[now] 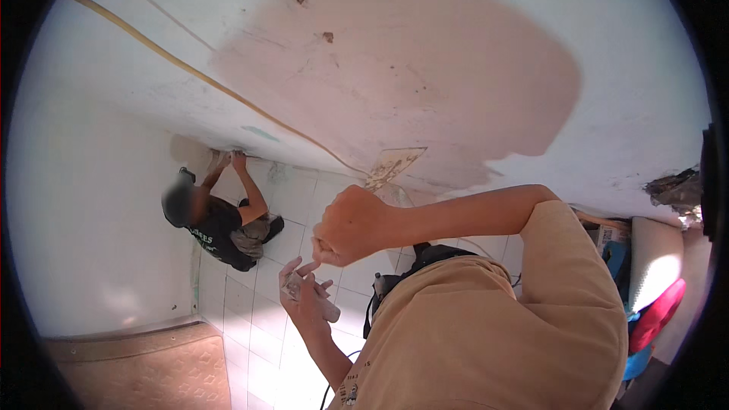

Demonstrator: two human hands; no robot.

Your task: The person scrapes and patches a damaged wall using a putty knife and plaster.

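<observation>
My left hand (302, 296) is low in front of my body, its fingers curled round a grey-white, smeared piece (327, 309) with a rounded end. Whitish material also coats the palm and fingers. Just above it my right hand (353, 224) is closed in a fist, back of the hand toward me. Its lower fingers meet or nearly meet the left fingertips. What the right hand grips, if anything, is hidden. Beyond the fist a flat, pale yellowish, stained plate (396, 163) shows near the wall's foot; whether I hold it cannot be told.
Ahead stands a white wall (630, 68) with a large pinkish-beige patch (471, 61) and a yellow conduit (190, 70). Another person (220, 220) crouches at the left corner, hands at the wall. A brown mattress (152, 372) lies lower left on white tiles (262, 319); bundled items (657, 311) stand right.
</observation>
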